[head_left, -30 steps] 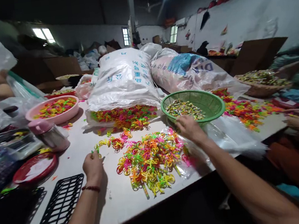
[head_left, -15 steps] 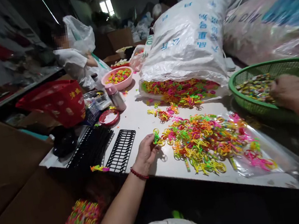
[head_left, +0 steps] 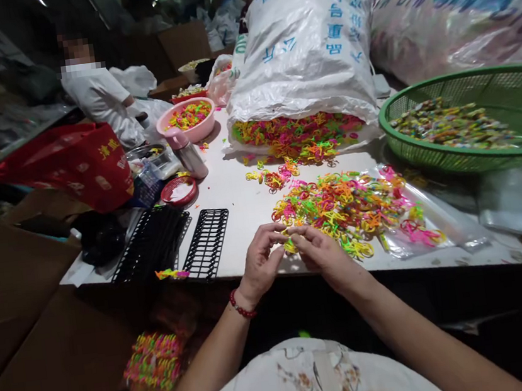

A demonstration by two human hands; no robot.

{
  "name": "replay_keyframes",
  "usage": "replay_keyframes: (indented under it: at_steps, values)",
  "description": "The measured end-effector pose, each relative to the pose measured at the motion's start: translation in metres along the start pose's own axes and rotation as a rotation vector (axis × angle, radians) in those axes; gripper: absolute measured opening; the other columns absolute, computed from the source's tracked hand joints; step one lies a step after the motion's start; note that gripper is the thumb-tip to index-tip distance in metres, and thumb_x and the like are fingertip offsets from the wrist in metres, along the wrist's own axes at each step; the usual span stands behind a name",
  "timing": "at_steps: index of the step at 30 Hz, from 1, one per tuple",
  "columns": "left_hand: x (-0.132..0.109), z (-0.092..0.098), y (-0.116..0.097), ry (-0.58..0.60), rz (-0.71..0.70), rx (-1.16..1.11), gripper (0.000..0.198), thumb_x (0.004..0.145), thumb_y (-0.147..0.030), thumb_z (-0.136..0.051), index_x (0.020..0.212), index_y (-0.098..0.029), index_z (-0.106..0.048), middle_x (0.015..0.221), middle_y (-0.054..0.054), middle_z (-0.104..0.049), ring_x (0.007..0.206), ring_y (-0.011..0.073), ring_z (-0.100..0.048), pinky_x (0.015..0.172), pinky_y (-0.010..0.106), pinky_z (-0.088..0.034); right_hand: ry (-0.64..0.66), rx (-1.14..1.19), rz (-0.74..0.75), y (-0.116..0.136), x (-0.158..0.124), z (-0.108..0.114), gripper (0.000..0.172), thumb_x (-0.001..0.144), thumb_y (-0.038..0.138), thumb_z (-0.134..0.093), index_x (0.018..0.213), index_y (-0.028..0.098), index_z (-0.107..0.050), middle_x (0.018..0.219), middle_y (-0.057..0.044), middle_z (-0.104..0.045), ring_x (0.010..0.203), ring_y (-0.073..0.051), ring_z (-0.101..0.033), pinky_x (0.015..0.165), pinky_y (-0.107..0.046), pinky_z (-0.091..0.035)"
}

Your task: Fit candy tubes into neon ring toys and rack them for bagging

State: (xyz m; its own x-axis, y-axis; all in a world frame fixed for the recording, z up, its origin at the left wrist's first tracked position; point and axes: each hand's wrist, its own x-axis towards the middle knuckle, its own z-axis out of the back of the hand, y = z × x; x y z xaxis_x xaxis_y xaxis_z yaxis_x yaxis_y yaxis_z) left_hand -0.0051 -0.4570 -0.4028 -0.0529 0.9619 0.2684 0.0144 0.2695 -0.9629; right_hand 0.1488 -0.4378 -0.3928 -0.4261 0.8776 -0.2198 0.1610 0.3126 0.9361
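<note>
White table [head_left: 236, 192]: bright plastic pile [head_left: 338, 202], green basket [head_left: 465, 156] at right.
Left hand [head_left: 262, 259]: fingertips together on small yellow piece [head_left: 290, 246], before the pile.
Right hand [head_left: 328, 254]: fingertips at same piece; cannot tell if clamped.

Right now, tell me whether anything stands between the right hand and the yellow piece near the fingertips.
Nothing visible does: the right hand has its fingertips at the yellow piece, opposite the left hand. The colourful pile lies beyond, not between.
</note>
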Motion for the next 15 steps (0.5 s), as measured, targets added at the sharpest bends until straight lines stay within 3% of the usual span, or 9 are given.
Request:
replay_keyframes:
  at_steps: [2, 4, 7, 10, 15]
  values:
    - [-0.01, 0.0, -0.002, -0.034, 0.015, -0.095, 0.014, 0.081, -0.027, -0.065, 0.092, -0.02, -0.07, 0.128, 0.009, -0.055, 0.125, 0.0256, -0.049, 0.107, 0.038, -0.039, -0.045, 0.026, 0.014, -0.01, -0.001, -0.011, 0.047, 0.073, 0.054, -0.074, 0.102, 0.021, -0.056, 0.056, 0.01, -0.042, 0.043, -0.005, -0.026, 0.042, -0.02, -0.019]
    - [-0.017, -0.003, 0.0, -0.166, 0.114, -0.286, 0.022, 0.083, -0.032, -0.064, 0.103, -0.022, -0.066, 0.128, 0.007, -0.054, 0.119, 0.0222, -0.052, 0.1, 0.034, -0.043, -0.085, -0.036, 0.086, -0.018, -0.003, -0.017, 0.041, 0.073, 0.048, -0.075, 0.099, 0.021, -0.058, 0.066, 0.006, -0.053, 0.05, -0.007, -0.037, 0.047, -0.021, -0.029]
    - [-0.028, -0.006, 0.008, -0.251, 0.31, -0.455, 0.025, 0.087, -0.04, -0.063, 0.102, -0.021, -0.06, 0.103, 0.004, -0.06, 0.09, 0.0147, -0.059, 0.081, 0.028, -0.047, -0.142, -0.291, 0.257, -0.028, -0.009, -0.022, 0.028, 0.078, 0.041, -0.071, 0.096, 0.022, -0.061, 0.08, 0.002, -0.06, 0.064, -0.011, -0.049, 0.06, -0.024, -0.04]
    - [-0.038, -0.005, 0.013, -0.238, 0.34, -0.36, 0.027, 0.087, -0.044, -0.062, 0.087, -0.017, -0.057, 0.081, -0.001, -0.056, 0.073, 0.0105, -0.052, 0.071, 0.023, -0.044, -0.153, -0.551, 0.325, -0.033, -0.016, -0.026, 0.02, 0.081, 0.036, -0.067, 0.095, 0.022, -0.062, 0.076, 0.003, -0.059, 0.061, -0.012, -0.048, 0.059, -0.026, -0.039]
    - [-0.046, 0.0, 0.014, -0.208, 0.322, -0.204, 0.027, 0.085, -0.043, -0.064, 0.085, -0.018, -0.054, 0.08, -0.002, -0.055, 0.073, 0.0098, -0.05, 0.069, 0.022, -0.042, -0.135, -0.674, 0.363, -0.035, -0.025, -0.031, 0.021, 0.082, 0.034, -0.064, 0.099, 0.022, -0.059, 0.084, -0.001, -0.064, 0.065, -0.014, -0.054, 0.062, -0.027, -0.044]
